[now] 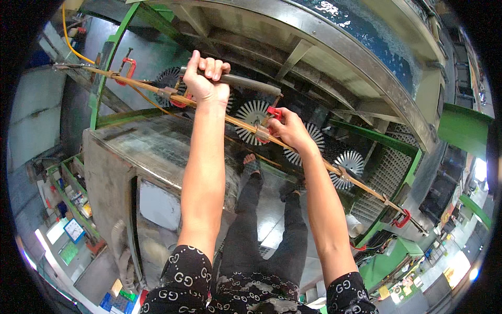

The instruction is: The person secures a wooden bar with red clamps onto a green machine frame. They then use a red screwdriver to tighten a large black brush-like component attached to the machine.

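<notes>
My left hand (208, 81) is wrapped in a fist around a dark grey rod (251, 83), which slants down to the right above a long copper-coloured bar (238, 123). My right hand (293, 131) has its fingers closed on a small red clamp (273, 111) at the bar's middle, near the rod's lower end. Below the bar hang several slotted metal discs, among them a middle disc (253, 112) beside my right hand and a right-hand disc (349, 165). My right fingers partly hide the clamp.
Another red clamp (129, 68) sits near the bar's left part, and a third red clamp (401, 219) at its right end. A metal-edged tank (361, 47) with blue liquid lies beyond. A grey metal cabinet (107, 172) stands at left; green frame posts (107, 68) flank the bar.
</notes>
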Demonstrator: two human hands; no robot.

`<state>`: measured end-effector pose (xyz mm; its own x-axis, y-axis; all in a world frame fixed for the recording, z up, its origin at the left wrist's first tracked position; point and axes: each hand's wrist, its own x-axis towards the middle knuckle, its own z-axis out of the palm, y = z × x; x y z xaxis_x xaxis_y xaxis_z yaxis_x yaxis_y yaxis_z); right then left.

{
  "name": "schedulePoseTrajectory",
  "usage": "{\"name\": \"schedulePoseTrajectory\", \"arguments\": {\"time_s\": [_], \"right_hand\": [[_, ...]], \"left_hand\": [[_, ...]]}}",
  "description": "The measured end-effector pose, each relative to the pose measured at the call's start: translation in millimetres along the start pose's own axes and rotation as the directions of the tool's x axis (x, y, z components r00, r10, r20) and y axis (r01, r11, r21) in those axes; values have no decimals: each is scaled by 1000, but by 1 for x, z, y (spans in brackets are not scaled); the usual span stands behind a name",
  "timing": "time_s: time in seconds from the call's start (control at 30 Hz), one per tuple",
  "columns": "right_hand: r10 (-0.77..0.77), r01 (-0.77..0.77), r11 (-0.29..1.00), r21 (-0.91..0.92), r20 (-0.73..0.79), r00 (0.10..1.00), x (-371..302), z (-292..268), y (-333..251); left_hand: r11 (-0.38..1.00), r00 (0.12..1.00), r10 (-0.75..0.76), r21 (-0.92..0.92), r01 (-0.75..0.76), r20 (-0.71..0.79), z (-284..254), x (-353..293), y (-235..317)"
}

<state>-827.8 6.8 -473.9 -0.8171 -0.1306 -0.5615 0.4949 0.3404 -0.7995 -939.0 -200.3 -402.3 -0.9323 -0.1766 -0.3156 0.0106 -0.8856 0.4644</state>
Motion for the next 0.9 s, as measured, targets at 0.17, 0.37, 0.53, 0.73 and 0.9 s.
{"name": "schedulePoseTrajectory", "arguments": {"time_s": [0.17, 0.37, 0.53, 0.73, 0.9], "right_hand": [[70, -71, 996, 52, 34, 997, -3, -2, -5], [55, -56, 998, 39, 25, 998, -5, -3, -9], [21, -24, 997, 74, 40, 999, -3, -2, -9], [18, -22, 993, 115, 37, 999, 2, 0, -2], [-378, 377, 926, -30, -95, 921, 8, 8, 27]], "left_hand": [[992, 980, -96, -98, 80, -173, -17, 20, -15], [996, 826, -74, 4, 92, -558, -25, 61, -50], [972, 776, -45, 152, 180, -629, -8, 74, -65], [928, 918, 177, 372, -34, -356, 48, 23, -50], [247, 737, 249, 694, -676, 629, 87, -79, -94]]}}
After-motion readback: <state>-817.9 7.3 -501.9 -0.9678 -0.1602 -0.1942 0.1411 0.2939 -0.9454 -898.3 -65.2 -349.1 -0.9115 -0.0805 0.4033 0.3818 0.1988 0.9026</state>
